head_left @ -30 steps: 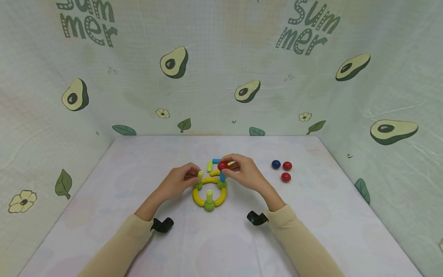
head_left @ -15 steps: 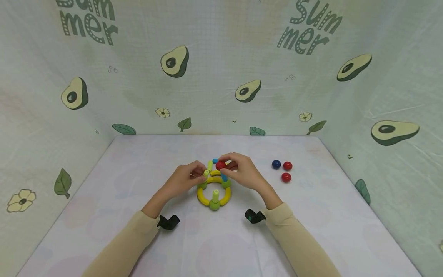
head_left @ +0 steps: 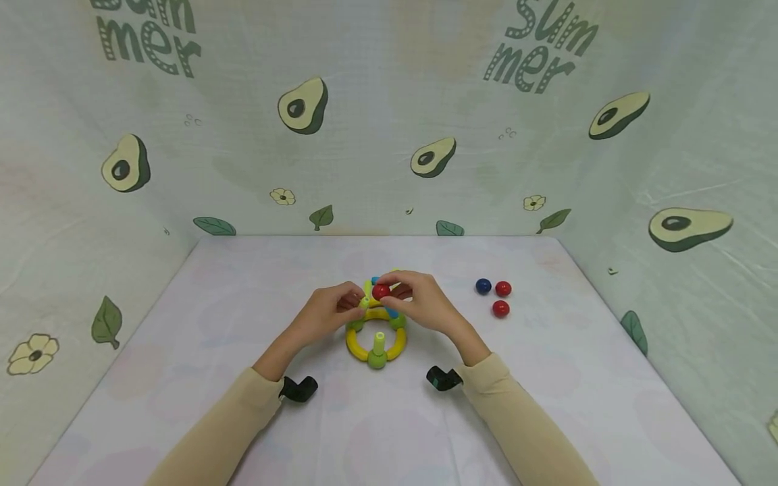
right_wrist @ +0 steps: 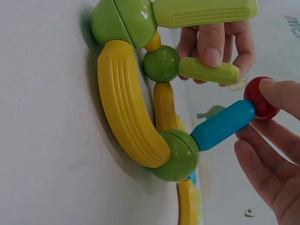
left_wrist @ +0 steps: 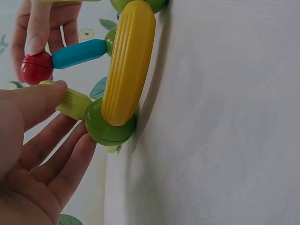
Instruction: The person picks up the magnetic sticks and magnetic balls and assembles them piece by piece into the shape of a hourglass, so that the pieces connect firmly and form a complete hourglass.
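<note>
A ring of yellow curved rods [right_wrist: 126, 98] and green balls [right_wrist: 174, 154] lies on the table. My left hand [head_left: 328, 310] pinches the light green rod [left_wrist: 74, 104] that stands on the ring's far-left ball, thumb on one side and fingers on the other. With thumb and fingers, my right hand [head_left: 425, 304] holds a red ball [right_wrist: 261, 98] at the top end of a blue rod [right_wrist: 224, 125]. That rod leans to the left from the far-right green ball. Another light green rod [head_left: 379, 341] stands upright at the near side, untouched.
Two loose red balls [head_left: 501, 308] and a dark blue ball [head_left: 483, 286] sit on the table to the right. Behind the ring lie more rods, among them a blue one [head_left: 375, 280], partly hidden by the hands. A patterned cloth [head_left: 365, 135] hangs behind the table.
The ring has shifted a little to the right, along with my left hand. My right hand has drawn the red ball leftward, and the blue rod has gone from upright to tilted.
</note>
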{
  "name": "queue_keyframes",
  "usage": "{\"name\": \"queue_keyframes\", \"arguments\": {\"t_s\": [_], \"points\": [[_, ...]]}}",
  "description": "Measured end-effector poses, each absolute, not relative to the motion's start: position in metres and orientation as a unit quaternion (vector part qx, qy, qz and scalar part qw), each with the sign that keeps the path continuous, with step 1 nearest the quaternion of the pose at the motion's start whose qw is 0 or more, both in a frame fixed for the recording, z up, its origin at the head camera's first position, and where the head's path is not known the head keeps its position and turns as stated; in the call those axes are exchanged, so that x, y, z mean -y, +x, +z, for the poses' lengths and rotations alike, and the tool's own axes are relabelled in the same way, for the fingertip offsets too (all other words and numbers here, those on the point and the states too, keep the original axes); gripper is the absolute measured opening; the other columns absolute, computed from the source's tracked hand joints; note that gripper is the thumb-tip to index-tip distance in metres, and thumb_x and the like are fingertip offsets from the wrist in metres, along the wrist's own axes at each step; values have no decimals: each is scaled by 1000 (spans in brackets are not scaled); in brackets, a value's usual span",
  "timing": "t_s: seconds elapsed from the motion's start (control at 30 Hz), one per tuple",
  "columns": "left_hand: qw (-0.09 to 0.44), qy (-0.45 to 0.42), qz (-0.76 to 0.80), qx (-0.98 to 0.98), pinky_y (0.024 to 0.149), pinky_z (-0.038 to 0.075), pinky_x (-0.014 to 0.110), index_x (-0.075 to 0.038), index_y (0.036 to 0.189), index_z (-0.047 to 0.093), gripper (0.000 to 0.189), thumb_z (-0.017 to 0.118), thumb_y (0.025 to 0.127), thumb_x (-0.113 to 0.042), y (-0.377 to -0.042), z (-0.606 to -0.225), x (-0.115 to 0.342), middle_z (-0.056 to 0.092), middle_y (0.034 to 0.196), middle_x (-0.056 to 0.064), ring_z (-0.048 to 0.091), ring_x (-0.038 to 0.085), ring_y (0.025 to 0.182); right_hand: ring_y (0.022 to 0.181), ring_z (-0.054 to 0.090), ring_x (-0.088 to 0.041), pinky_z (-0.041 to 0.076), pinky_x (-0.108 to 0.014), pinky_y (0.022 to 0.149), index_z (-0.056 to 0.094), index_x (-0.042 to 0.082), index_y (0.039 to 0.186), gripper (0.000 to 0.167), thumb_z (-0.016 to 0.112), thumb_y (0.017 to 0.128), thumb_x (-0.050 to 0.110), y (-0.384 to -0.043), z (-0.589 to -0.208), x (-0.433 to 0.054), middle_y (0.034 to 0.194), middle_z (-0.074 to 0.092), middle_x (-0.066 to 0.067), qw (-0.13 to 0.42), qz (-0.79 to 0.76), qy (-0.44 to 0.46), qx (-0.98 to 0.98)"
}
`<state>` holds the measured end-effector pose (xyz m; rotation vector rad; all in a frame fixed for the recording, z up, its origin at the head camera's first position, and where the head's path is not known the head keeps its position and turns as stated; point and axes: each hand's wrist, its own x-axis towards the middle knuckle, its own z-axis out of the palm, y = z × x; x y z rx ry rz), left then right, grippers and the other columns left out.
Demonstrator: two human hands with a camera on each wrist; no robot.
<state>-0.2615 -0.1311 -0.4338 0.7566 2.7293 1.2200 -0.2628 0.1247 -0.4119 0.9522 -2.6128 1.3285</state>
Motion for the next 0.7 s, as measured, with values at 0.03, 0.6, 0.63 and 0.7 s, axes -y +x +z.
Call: {"name": "queue_keyframes", "arguments": {"t_s": [0.03, 0.6, 0.63, 0.7], "points": [[27, 246, 396, -884, 94, 61, 38, -16, 122, 69, 24, 78, 99, -20, -261, -434, 130, 75, 112, 0, 71, 15, 101, 101, 74, -20, 61, -30, 91, 72, 12, 130, 32, 78, 98, 11, -263, -412, -124, 125, 74, -3, 29, 429, 308, 848], [16, 248, 397, -884, 91, 61, 34, -18, 118, 68, 23, 79, 98, -19, -260, -437, 126, 75, 112, -3, 72, 13, 99, 98, 74, -24, 63, -40, 89, 73, 8, 127, 31, 79, 97, 11, -260, -413, -119, 116, 74, -3, 36, 430, 318, 844], [18, 250, 395, -884, 92, 61, 35, -18, 119, 68, 24, 79, 98, -20, -260, -436, 126, 75, 113, -2, 72, 13, 100, 98, 74, -24, 63, -40, 89, 73, 8, 127, 31, 79, 97, 11, -261, -414, -119, 116, 74, -3, 36, 429, 318, 845], [21, 249, 391, -886, 93, 61, 36, -18, 120, 68, 24, 79, 98, -21, -260, -435, 128, 75, 114, -3, 72, 13, 101, 98, 74, -24, 63, -40, 89, 73, 9, 127, 31, 79, 97, 12, -261, -414, -119, 117, 74, -3, 35, 427, 318, 846]]}}
